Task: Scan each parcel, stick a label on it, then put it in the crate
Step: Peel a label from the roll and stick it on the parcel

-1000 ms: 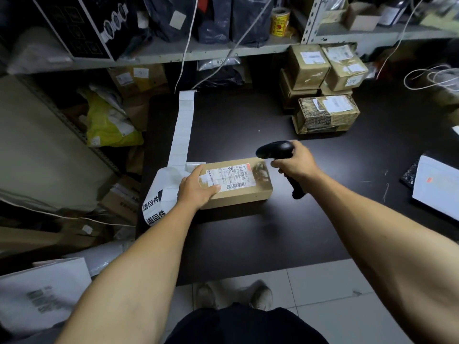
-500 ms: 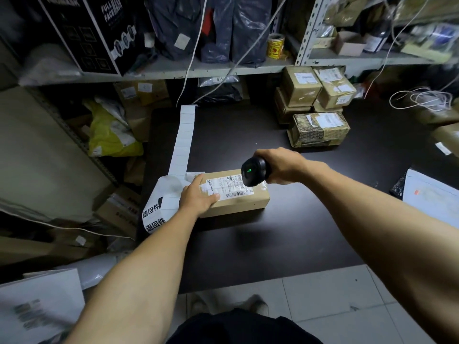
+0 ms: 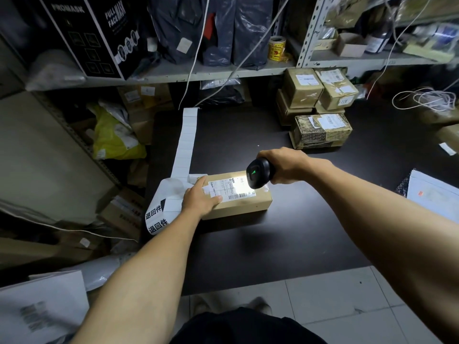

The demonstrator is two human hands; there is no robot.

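Nearest the camera, pale floor tiles (image 3: 335,296) are showing at 6 o'clock, meeting the straight front edge of the matte black table (image 3: 285,244). A broad bare stretch of that tabletop is lying open between the edge and the hands, and more is running off toward 3 o'clock, where a white sheet of paper (image 3: 432,194) is lying flat.

At the centre, the parcel (image 3: 238,202), a low oblong carton of smooth brown cardboard with sharp corners, is sitting flat on the table. Its top is carrying a white printed shipping slip with a barcode, partly washed out by bright scanner light. The left hand (image 3: 201,197) is pressing down on the parcel's left end, fingers lying fairly straight over the top. Just right of it, the right hand (image 3: 285,167) is gripping the handle of a black plastic scanner (image 3: 258,173), fingers curled round it, its head aiming down at the slip from just above.

At 9 o'clock, a white strip of blank labels (image 3: 185,145) is trailing back across the table's left edge.

Farther, toward 1 o'clock, taped cardboard boxes (image 3: 320,100) are standing stacked under a grey metal shelf (image 3: 198,73) crowded with dark plastic bags.
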